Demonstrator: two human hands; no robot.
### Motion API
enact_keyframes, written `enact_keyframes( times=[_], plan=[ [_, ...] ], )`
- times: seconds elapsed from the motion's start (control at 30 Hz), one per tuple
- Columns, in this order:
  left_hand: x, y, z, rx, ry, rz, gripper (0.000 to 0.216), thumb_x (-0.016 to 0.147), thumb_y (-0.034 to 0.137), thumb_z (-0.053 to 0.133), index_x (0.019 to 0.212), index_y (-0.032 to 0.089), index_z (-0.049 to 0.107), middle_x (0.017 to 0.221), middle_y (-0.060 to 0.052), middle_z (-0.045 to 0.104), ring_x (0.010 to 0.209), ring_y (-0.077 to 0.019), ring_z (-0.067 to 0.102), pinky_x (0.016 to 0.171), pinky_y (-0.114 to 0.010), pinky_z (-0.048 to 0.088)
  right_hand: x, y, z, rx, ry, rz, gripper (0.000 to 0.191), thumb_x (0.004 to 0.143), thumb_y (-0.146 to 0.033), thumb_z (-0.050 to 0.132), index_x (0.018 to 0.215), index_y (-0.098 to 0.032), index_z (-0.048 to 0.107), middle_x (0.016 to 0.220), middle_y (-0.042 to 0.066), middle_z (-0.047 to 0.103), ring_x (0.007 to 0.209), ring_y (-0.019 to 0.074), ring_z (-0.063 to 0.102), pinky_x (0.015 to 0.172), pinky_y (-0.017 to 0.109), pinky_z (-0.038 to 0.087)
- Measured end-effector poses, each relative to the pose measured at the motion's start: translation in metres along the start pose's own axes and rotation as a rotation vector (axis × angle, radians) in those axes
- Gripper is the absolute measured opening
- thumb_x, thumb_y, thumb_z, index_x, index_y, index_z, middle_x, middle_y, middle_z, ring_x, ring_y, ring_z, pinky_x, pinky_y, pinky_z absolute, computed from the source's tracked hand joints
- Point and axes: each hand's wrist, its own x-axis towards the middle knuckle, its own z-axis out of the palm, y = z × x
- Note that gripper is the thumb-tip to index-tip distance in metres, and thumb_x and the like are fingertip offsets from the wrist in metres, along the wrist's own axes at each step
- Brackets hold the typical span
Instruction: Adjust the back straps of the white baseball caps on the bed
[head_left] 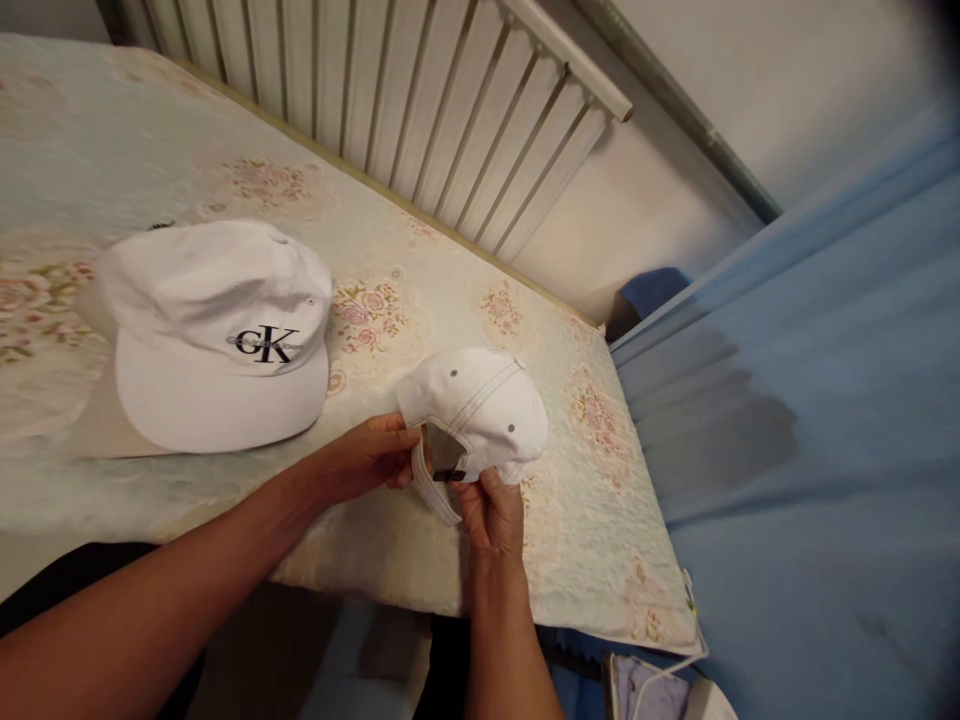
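White domed fabric cap [484,402]: we seemingly adjust its white cloth strap [432,488].
Left hand [381,455] and right hand [495,508] pinch the cap; steadiness likely matters next.

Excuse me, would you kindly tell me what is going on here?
A person is holding a white fabric cap with both hands above a pale, flower-patterned cloth. The left hand pinches it beside the back opening; the right hand grips it near a small dark buckle. Whether the buckle is fastened is unclear. A second white cap with black lettering lies on the cloth to the left.
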Motion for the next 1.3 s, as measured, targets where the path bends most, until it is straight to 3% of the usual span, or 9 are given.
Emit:
enact_keyframes(
  times=[0.63, 1.3],
  plan=[
    [0.0001, -0.0034, -0.0026, -0.002, 0.007, 0.009, 0.028, 0.083, 0.039, 0.064, 0.079, 0.012, 0.062, 0.066, -0.003, 0.062, 0.047, -0.0066, 0.048, 0.043, -0.019, 0.030, -0.0010, -0.0006, 0.0015, -0.042, -0.007, 0.002, 0.063, 0.058, -0.030, 0.075, 0.118, -0.025, 0.054, 0.112, 0.006, 0.067, 0.083, 0.0212, 0.065, 0.055, 0.030, 0.053],
    [-0.0005, -0.0060, -0.0024, -0.008, -0.024, 0.006, 0.029, 0.083, 0.041, 0.064, 0.078, 0.012, 0.064, 0.066, -0.002, 0.060, 0.048, -0.0065, 0.048, 0.044, -0.019, 0.030, -0.0010, 0.0018, 0.0000, 0.025, -0.014, 0.025, 0.062, 0.059, -0.025, 0.074, 0.117, -0.025, 0.053, 0.100, 0.003, 0.069, 0.078, 0.0196, 0.065, 0.057, 0.030, 0.055]
  ],
)
